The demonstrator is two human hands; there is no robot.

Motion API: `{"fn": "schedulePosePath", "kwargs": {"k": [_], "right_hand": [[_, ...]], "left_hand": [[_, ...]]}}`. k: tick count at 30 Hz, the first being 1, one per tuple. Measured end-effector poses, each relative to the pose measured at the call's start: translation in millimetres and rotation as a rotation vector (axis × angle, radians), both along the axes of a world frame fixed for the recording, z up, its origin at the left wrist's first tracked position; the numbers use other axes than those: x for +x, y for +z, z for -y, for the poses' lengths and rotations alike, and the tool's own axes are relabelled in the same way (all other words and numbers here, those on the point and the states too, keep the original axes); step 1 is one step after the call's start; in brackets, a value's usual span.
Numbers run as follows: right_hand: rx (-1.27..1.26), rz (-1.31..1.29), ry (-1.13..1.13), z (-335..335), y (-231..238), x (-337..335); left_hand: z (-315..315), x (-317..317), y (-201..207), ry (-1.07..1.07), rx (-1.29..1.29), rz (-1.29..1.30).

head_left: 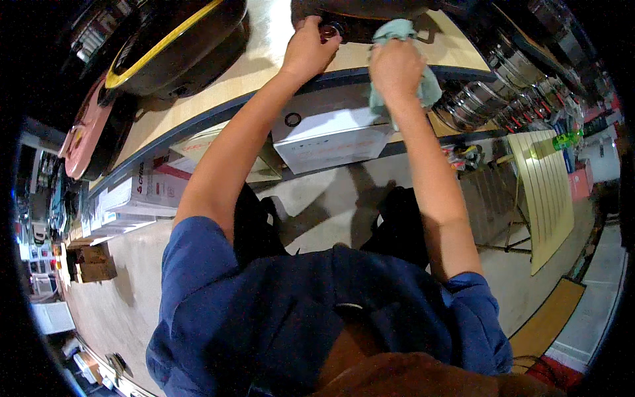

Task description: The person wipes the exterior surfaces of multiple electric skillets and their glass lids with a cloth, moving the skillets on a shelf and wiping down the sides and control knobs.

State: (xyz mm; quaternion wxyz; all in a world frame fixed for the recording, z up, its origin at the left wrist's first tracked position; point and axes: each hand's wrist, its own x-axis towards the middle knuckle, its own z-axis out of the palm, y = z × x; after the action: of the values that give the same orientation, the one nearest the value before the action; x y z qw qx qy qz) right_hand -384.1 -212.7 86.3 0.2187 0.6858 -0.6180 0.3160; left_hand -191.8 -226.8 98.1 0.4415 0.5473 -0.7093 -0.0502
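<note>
A dark brown appliance [364, 8], cut off by the top of the picture, stands on the light wood-topped table [268, 56]. My left hand [309, 51] grips its near left corner, fingers bent and thumb beside a round knob [332, 30] on the front. In my right hand [398, 69] is a bunched pale green cloth [428, 87], pressed close to the appliance's front right side. Part of the cloth hangs over the table's dark edge. The fingertips of my right hand are hidden by the cloth and the hand itself.
A large dark pan with a yellow rim [149, 63] and a pink appliance [86, 135] stand on the left. White boxes [331, 142] sit beneath the tabletop. Glass jars [473, 106] line the right side, above a slatted cream panel [542, 198].
</note>
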Motion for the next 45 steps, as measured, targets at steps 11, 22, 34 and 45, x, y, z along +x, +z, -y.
{"fn": "schedulePosePath", "kwargs": {"k": [11, 22, 34, 45], "right_hand": [[0.039, 0.014, 0.407, -3, 9, -23], [0.432, -0.102, -0.019, 173, 10, -159], [0.5, -0.114, -0.003, 107, 24, -102], [0.193, -0.183, 0.209, 25, 9, -81]], "left_hand": [[-3, 5, 1, -0.068, 0.035, -0.046], [-4, -16, 12, -0.132, 0.078, -0.083], [-8, 2, 3, -0.027, -0.07, 0.11], [-6, -1, -2, -0.139, -0.1, 0.204]]}}
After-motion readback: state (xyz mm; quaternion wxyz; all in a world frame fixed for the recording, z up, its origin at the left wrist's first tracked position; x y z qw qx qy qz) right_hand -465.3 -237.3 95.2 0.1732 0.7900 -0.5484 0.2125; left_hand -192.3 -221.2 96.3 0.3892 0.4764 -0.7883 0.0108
